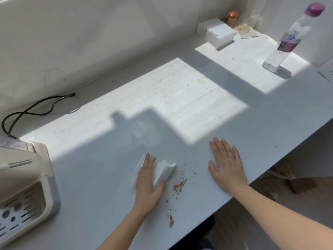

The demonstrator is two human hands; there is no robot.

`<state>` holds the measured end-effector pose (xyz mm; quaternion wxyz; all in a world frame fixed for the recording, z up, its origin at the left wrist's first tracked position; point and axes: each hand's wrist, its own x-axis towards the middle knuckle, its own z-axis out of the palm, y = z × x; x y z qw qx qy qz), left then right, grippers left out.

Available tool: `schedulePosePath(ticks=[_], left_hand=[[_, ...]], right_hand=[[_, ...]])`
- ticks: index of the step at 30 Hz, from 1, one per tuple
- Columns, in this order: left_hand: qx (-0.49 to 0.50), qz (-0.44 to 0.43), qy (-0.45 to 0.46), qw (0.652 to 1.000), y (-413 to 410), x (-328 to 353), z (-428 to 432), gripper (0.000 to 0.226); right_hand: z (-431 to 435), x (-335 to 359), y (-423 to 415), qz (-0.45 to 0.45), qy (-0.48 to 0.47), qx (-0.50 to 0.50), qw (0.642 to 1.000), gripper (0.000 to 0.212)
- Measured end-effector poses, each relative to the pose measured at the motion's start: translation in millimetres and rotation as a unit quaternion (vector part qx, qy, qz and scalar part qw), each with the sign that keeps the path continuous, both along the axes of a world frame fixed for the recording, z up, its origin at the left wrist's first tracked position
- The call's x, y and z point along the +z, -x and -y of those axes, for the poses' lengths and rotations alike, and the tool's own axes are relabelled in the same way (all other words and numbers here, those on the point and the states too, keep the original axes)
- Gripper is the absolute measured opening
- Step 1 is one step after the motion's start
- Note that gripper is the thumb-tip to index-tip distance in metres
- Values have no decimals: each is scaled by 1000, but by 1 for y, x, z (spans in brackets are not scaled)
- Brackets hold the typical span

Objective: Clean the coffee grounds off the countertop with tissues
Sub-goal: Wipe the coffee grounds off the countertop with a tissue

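Countertop point(108, 174) grounds point(179, 185) lie just right of tissue-pressing left grip point(148, 181).

The left hand point(148, 179) lies flat on the worktop point(100, 170), pressing a tissue point(162, 170) that sticks out on both sides of it. Just right of this hand, between it and the right hand point(226, 165), is a heap of coffee grounds point(179, 186); a smaller heap point(171, 221) lies nearer the front edge, beside the left wrist. The right hand rests flat on the worktop near its front edge. Far left of the left hand stands a machine point(27, 192), with a cable point(32, 110) behind it. Far behind the right hand, by the wall, are a box point(218, 33) and a bottle point(286, 38), the bottle to the right of the box.
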<state>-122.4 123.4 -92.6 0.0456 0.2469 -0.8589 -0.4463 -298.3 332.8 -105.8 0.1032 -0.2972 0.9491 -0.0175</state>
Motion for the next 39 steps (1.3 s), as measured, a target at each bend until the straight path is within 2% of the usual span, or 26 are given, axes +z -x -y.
schedulePosePath(ticks=[2,5,8,11,15,21,27,30,34,36,39], left_hand=[[125,-24,-47,991,-8,2,-2,53],[271,-45,-95,957,-13,8,8,48],[384,-99,-55,916,-11,18,41,23],[427,-109,-11,898,-5,21,81,24],[334,-34,-6,942,9,6,89,41],[301,-27,-17,953,71,-7,56,38],[92,-51,15,994,130,-12,36,38],[-34,-72,32,996,150,-13,23,38],[-183,-120,33,975,158,-2,2,31],[-214,-95,16,972,153,-2,-2,31],[-205,-25,-4,978,134,-8,-3,39]], right_hand=[[0,0,-1,1,-1,1,1000,68],[0,0,1,2,3,-1,1000,68],[0,1,0,5,4,0,1000,68],[0,1,1,4,1,0,1000,68],[0,0,1,7,-6,1,1000,67],[-1,-3,1,8,-10,1,1000,67],[0,-2,1,6,9,4,1000,66],[0,-2,2,8,10,3,1000,67],[0,-2,2,6,5,4,1000,67],[0,-2,2,8,17,2,1000,67],[-1,-3,2,7,30,1,1000,64]])
